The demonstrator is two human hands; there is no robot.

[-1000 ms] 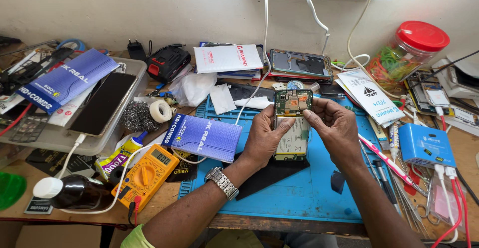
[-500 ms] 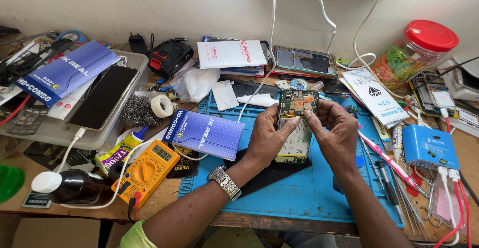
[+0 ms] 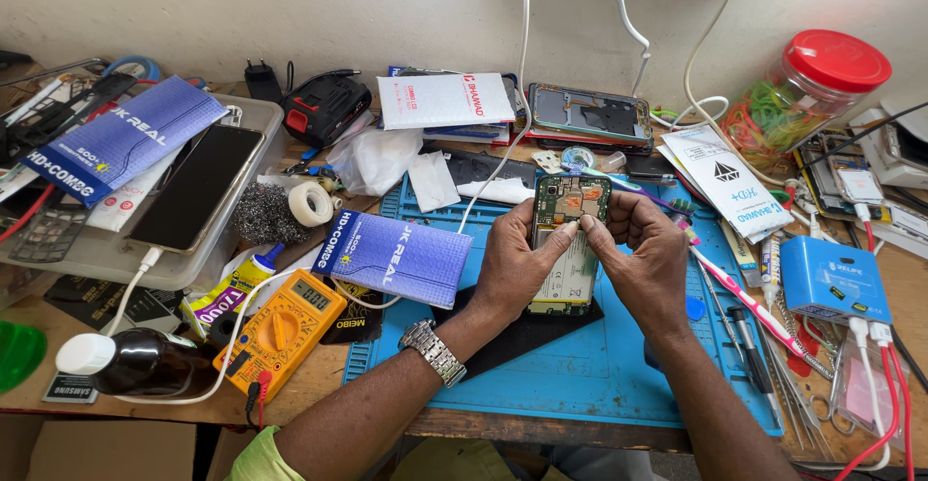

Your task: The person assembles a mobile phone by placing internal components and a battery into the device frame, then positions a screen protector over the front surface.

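At frame centre, your left hand [image 3: 512,263] and right hand [image 3: 643,259] are both gripping the opened phone [image 3: 570,239]; be keeping it steady, thumbs working lightly on the board.

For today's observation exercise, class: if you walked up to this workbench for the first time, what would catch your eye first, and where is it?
At the centre, over the blue mat, the left hand and right hand hold an opened phone, its circuit board bare. Near the left front edge lies a yellow multimeter. At the far right stands a red-lidded jar of coloured rubber bands.
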